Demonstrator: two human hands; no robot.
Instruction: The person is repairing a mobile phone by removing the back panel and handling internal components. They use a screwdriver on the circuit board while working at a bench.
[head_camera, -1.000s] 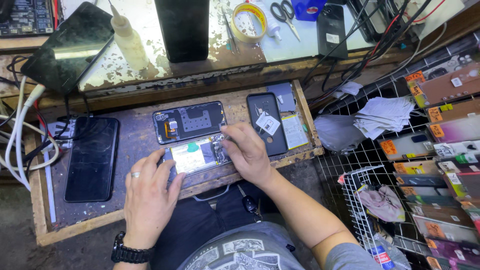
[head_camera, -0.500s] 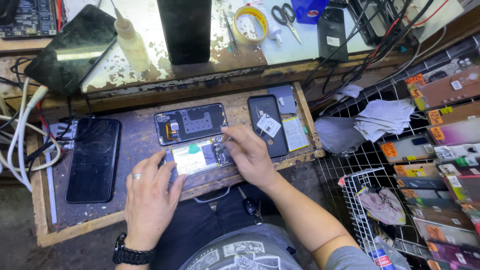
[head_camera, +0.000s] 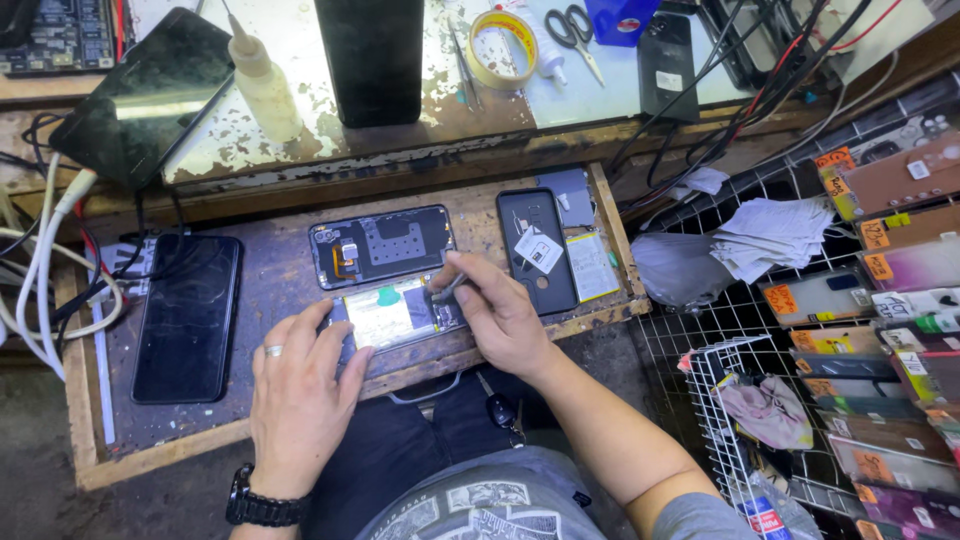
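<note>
An opened phone (head_camera: 392, 313) with its battery and circuit board showing lies on the wooden work tray (head_camera: 160, 445) in front of me. My left hand (head_camera: 300, 385), a ring on one finger, presses flat on the phone's left end and holds it down. My right hand (head_camera: 495, 310) grips a thin metal tool (head_camera: 447, 288) whose tip touches the phone's right end. Just behind it lies a dark phone frame (head_camera: 381, 246) with a flex cable exposed.
A black phone (head_camera: 188, 316) lies at the tray's left, a black back cover (head_camera: 537, 250) at its right. On the bench behind are a glue bottle (head_camera: 262, 82), tape roll (head_camera: 500, 48), scissors (head_camera: 572, 30) and cables. Wire racks (head_camera: 800, 400) of packaged parts stand to the right.
Both hands stay on the opened phone. My right hand has shifted slightly while working the tool at the phone's right end.
</note>
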